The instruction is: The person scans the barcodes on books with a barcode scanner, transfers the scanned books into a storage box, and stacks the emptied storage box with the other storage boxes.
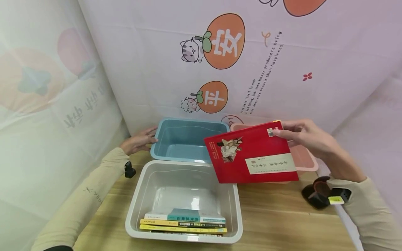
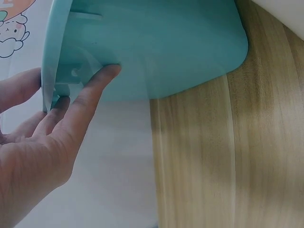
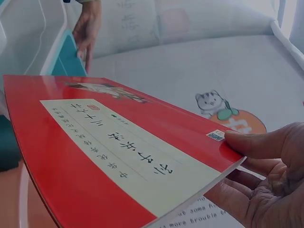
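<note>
My right hand (image 1: pixel 309 137) pinches a red book (image 1: pixel 270 148) at its edge, with the thumb on the cover near a small QR label. The book is tilted above the bins and partly covers the pink bin (image 1: pixel 303 157). In the right wrist view its pale title panel (image 3: pixel 128 152) faces up. My left hand (image 1: pixel 138 141) touches the left end of the blue bin (image 1: pixel 190 122). The left wrist view shows those fingers, fairly straight, against the rim and outer wall of this bin (image 2: pixel 161 42).
In front, a grey-white bin (image 1: pixel 136 198) holds several books (image 1: pixel 185 223) along its near side, spines up. The bins stand on a wooden table (image 1: pixel 270 216). White printed cloth (image 1: pixel 157 69) hangs behind and at the sides. A dark round object (image 1: pixel 315 193) lies near my right wrist.
</note>
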A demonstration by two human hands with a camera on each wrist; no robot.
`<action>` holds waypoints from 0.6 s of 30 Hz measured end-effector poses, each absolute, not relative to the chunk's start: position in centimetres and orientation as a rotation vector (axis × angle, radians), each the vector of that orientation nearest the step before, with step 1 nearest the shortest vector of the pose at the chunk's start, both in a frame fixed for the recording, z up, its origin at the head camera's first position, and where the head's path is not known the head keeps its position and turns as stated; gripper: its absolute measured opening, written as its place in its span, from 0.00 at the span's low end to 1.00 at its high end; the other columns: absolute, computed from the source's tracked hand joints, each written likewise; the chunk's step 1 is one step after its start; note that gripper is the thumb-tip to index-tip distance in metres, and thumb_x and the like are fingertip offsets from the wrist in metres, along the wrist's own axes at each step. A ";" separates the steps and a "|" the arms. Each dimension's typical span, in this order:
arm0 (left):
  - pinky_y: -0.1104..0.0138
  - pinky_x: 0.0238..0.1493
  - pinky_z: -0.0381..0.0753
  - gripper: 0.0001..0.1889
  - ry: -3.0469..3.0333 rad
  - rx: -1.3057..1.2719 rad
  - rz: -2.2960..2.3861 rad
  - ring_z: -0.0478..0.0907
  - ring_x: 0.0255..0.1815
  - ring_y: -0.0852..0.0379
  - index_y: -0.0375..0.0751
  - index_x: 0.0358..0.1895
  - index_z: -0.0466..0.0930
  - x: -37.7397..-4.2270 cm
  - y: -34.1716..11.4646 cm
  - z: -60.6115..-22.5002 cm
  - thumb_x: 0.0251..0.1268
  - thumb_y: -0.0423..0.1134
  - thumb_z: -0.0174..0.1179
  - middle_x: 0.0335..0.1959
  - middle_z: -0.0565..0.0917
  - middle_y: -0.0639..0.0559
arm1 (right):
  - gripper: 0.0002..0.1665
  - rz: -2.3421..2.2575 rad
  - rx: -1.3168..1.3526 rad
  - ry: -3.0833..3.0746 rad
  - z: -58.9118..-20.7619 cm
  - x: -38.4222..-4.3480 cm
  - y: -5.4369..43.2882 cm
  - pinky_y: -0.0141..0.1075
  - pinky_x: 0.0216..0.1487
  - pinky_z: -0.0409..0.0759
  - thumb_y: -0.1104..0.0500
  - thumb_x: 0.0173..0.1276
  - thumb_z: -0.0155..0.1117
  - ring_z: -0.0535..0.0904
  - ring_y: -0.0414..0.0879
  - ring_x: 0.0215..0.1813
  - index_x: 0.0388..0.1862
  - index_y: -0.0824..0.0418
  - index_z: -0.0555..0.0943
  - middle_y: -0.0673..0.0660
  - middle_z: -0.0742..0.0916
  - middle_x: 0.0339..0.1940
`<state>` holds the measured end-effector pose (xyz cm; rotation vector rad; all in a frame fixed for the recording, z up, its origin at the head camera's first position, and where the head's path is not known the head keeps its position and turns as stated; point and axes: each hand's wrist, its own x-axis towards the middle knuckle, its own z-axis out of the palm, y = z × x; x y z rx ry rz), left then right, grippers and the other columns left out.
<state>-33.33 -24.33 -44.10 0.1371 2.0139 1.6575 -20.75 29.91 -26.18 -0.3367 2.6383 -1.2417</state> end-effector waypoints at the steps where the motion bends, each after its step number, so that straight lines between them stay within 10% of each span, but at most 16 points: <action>1: 0.35 0.73 0.69 0.43 2.013 0.141 1.658 0.57 0.81 0.29 0.47 0.87 0.32 -33.4 -24.3 -44.1 0.81 0.29 0.50 0.87 0.41 0.36 | 0.30 -1.230 -0.319 2.650 -26.0 -20.7 30.5 0.39 0.47 0.87 0.52 0.79 0.63 0.86 0.45 0.49 0.73 0.66 0.76 0.44 0.90 0.47; 10: 0.35 0.72 0.69 0.43 2.021 0.157 1.655 0.56 0.82 0.30 0.48 0.87 0.33 -33.8 -24.2 -44.2 0.81 0.30 0.49 0.87 0.41 0.36 | 0.20 -1.108 -0.241 2.760 -24.4 -20.5 35.6 0.41 0.47 0.81 0.51 0.80 0.62 0.87 0.46 0.48 0.67 0.42 0.84 0.41 0.89 0.48; 18: 0.37 0.72 0.71 0.43 1.994 0.163 1.667 0.57 0.81 0.30 0.48 0.87 0.32 -33.5 -24.4 -44.2 0.82 0.30 0.50 0.87 0.41 0.36 | 0.18 -0.954 -0.357 2.784 -24.3 -20.5 38.3 0.34 0.42 0.82 0.62 0.77 0.64 0.85 0.42 0.45 0.63 0.62 0.85 0.45 0.91 0.44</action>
